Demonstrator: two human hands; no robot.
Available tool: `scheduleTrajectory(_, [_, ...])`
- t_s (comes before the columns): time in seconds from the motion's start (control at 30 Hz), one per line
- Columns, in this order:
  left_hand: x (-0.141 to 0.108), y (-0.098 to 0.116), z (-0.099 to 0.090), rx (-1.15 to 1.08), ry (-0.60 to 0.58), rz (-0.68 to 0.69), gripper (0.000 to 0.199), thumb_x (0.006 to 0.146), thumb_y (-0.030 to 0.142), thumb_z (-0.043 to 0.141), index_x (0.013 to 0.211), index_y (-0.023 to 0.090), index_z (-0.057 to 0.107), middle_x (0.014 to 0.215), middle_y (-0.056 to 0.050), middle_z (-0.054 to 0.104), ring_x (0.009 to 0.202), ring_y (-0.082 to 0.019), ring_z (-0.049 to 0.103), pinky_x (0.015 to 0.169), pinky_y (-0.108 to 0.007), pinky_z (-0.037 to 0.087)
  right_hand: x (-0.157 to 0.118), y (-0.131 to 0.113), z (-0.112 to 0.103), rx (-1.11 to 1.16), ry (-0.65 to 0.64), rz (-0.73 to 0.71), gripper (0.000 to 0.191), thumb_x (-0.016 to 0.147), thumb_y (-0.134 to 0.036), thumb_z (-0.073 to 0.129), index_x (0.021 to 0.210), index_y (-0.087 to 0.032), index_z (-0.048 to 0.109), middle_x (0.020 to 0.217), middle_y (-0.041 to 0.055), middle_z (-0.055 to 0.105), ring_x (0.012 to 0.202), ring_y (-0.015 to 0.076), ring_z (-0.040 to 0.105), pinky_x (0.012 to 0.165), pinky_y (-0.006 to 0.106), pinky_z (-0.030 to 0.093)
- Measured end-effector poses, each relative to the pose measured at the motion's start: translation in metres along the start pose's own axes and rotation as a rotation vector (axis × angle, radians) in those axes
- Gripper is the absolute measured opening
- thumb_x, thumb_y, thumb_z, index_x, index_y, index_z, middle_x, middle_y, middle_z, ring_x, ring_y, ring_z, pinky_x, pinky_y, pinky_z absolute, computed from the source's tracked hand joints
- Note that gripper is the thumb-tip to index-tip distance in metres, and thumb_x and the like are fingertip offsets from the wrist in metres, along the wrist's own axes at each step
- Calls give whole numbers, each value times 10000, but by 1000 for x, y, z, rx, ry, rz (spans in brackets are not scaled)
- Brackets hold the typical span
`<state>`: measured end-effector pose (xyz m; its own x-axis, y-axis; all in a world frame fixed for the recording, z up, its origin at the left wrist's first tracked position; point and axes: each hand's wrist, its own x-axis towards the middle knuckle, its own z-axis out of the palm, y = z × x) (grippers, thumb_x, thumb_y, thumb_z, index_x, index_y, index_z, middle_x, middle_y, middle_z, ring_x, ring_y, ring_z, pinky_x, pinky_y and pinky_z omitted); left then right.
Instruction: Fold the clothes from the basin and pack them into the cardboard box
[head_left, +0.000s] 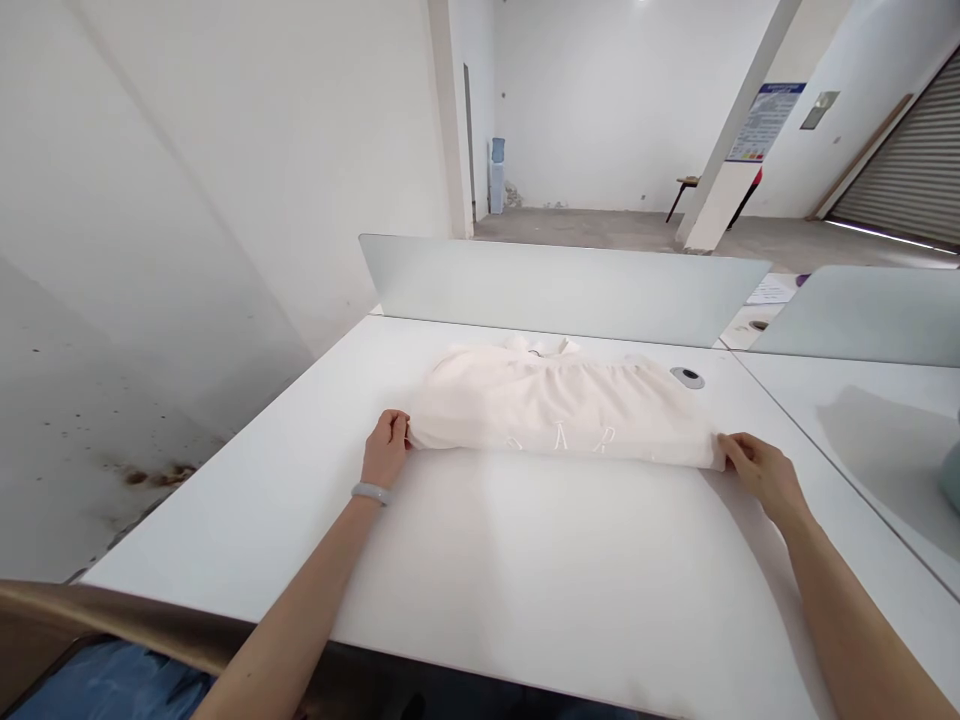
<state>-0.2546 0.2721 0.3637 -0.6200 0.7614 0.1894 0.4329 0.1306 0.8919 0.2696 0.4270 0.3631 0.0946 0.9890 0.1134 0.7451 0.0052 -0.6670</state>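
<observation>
Our left hand [386,450], a pale green bangle [371,493] on its wrist, has its grip clamped on the left end of a long, folded, soft cream-white garment [559,405]. The garment lies across the middle of a white rectangular table [525,560], nearer the far edge. Just beyond its right part sits a round dark metal grommet [687,377]. Our right hand [761,475] pinches the right end. Uneven pulling could skew the fold, let an end slip free, or snag cloth on the grommet.

Left hand [386,449], right hand [759,475]: palms down, fingers curled, angled inward.
</observation>
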Motion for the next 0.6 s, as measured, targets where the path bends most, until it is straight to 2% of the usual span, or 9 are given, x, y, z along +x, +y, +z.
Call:
scheduleTrajectory(0.1, [2, 7, 2, 83, 29, -38, 324, 896, 487, 326, 833, 216, 491, 799, -15, 581, 711, -163, 541, 626, -266, 448, 6, -10, -3, 71, 100, 84, 495, 823, -641, 391, 910, -206, 613, 920, 70, 672, 747, 203, 615, 696, 328, 415])
scheduleTrajectory(0.23, [14, 23, 10, 242, 25, -65, 378, 910, 521, 302, 825, 214, 506, 811, -42, 617, 793, -210, 570, 698, -306, 441, 23, -28, 6, -106, 40, 132, 601, 825, -692, 295, 808, -191, 626, 842, 113, 662, 774, 256, 586, 651, 348, 401])
scheduleTrajectory(0.4, [33, 34, 22, 355, 13, -74, 252, 897, 415, 383, 866, 206, 521, 921, -82, 655, 895, -248, 594, 772, -335, 439, 37, -36, 26, -215, 66, 77, 370, 839, -498, 407, 869, -202, 627, 871, 93, 662, 770, 242, 565, 646, 328, 389])
scheduleTrajectory(0.5, [39, 33, 25, 368, 14, -48, 172, 885, 326, 400, 872, 202, 518, 923, -89, 653, 909, -245, 589, 797, -332, 432, 40, -29, 30, -278, 96, 76, 338, 848, -446, 397, 901, -208, 631, 869, 100, 662, 775, 256, 564, 656, 343, 384])
scheduleTrajectory(0.6, [41, 31, 25, 379, 22, -4, 150, 877, 309, 414, 868, 202, 519, 930, -90, 652, 909, -242, 585, 804, -327, 432, 40, -24, 29, -307, 103, 88, 335, 849, -438, 405, 900, -203, 639, 866, 119, 658, 786, 265, 566, 670, 352, 384])
